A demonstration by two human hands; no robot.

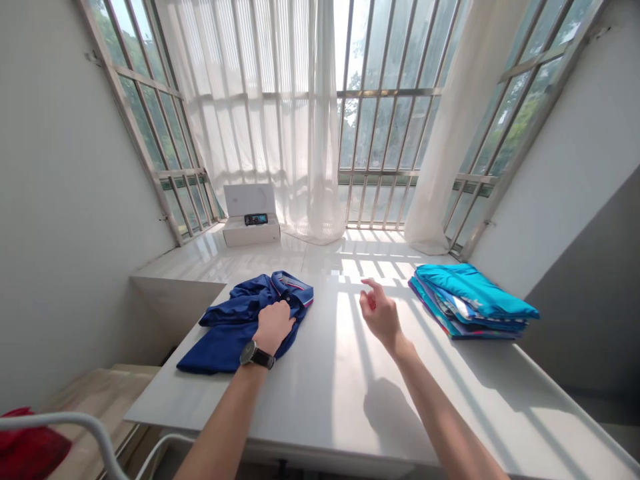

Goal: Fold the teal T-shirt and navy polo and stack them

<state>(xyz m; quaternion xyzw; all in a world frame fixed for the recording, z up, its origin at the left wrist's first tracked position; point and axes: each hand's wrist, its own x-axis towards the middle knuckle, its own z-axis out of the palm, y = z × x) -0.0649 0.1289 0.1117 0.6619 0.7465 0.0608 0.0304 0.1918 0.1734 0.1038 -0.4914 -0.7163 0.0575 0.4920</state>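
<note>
A dark blue polo shirt (220,340) lies partly folded on the left of the white table, its striped collar pointing away from me. My left hand (275,327), with a black-strapped watch on the wrist, is closed on the shirt just below the collar; the fingertips are hidden. To the right of the shirt, my right hand (379,312) hovers over the table with nothing in it. Its index finger reaches out, apart from the thumb, and the other fingers are curled. Farther right sits a stack of folded clothes (475,300), bright turquoise on top.
At the back, an open white box (251,233) with a small dark device (256,219) stands on the sill before a sheer curtain (320,133) and barred windows. A white metal rail (75,420) and red cloth (33,450) are at lower left. The white table (310,407) carries striped sunlight.
</note>
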